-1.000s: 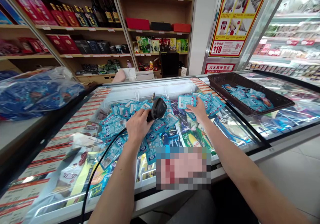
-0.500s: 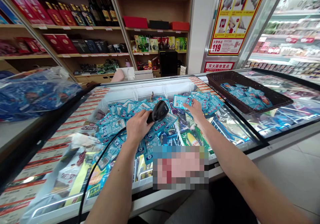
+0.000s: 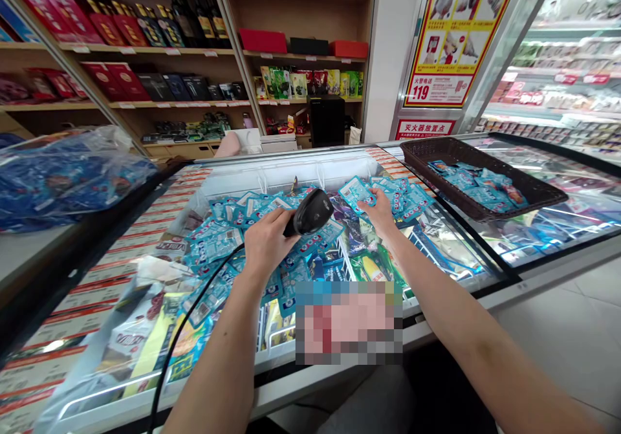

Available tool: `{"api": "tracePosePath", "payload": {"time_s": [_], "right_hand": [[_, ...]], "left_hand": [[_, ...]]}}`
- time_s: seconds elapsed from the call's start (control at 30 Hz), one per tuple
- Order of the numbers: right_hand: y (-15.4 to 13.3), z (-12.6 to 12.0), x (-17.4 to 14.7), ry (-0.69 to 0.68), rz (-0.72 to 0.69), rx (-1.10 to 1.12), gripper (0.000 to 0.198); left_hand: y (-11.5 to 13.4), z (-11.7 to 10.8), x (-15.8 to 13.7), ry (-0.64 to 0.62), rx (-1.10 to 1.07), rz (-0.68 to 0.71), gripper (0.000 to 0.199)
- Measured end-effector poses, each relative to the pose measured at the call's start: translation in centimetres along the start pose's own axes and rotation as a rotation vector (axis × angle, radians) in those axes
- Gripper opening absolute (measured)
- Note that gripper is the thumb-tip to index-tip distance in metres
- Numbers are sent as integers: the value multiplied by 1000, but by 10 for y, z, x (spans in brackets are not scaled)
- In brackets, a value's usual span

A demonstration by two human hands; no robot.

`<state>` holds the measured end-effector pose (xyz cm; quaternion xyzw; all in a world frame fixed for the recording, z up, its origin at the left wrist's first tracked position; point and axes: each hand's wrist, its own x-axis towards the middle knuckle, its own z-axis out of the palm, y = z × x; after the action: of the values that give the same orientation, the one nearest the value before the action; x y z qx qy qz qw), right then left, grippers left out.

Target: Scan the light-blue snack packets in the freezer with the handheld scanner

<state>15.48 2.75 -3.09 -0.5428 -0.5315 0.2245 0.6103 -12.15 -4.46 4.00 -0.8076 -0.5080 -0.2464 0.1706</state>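
Holding a blue packet (image 3: 356, 192), the right hand (image 3: 380, 212) has tilted it.

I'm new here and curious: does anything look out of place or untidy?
Yes, mildly: many light-blue packets lie loose over the chest freezer, overlapping at mixed angles, which looks untidy beside the ones gathered in the brown basket. A pixelated patch also hides part of the freezer's front, so I can't tell what's there.

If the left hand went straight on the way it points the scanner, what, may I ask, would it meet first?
Probably the blue packet in the right hand: the scanner, leading the left hand, is aimed roughly that way, though depth is hard to judge.
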Motion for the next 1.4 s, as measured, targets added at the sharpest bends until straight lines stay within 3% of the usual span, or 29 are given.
{"api": "tracePosePath", "payload": {"time_s": [0.93,1.17,1.4], "right_hand": [[-6,-1,-3,21,18,-87,43],[-21,-17,-7,3,-181,-440,45],[-18,-26,-6,37,-238,-764,49]], "left_hand": [[8,5,0,-99,-23,25,30],[3,9,-2,-113,68,-4,31],[1,10,-3,-132,66,-51,34]]}}
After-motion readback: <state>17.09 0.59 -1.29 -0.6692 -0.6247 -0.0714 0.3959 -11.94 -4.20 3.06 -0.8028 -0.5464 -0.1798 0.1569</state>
